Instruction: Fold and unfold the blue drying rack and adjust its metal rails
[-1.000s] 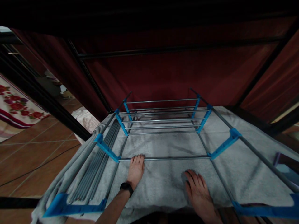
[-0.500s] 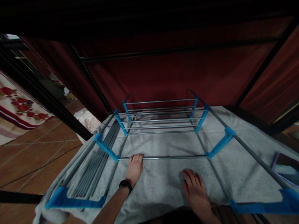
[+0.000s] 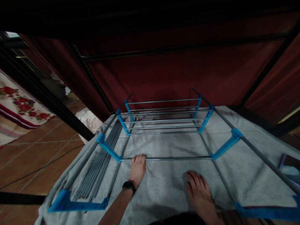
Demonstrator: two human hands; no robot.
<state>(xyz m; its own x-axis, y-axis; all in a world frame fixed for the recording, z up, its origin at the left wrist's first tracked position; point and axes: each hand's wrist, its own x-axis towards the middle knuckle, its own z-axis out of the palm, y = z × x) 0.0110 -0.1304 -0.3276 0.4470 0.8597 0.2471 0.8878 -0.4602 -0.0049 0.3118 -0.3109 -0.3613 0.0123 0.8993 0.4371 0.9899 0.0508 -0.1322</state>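
A half-built rack of grey tubes and blue plastic brackets lies on a grey cloth. My left hand, with a black band on its wrist, has its fingers curled over a thin metal rod near the rod's left end. That rod spans the left and right middle brackets. My right hand rests palm down on the cloth, fingers slightly apart, holding nothing. Several more thin rods cross between the far brackets. Left of my left hand, a row of loose grey tubes lies inside the frame's left side.
A dark red curtain and black metal bars stand behind the rack. At the right edge lies a flat dark object with a purple rim. Tiled floor, a dark cable and a flowered cloth are at left.
The whole scene sits slightly further right in the view. Both hands keep nearly the same places on the rod and the cloth.
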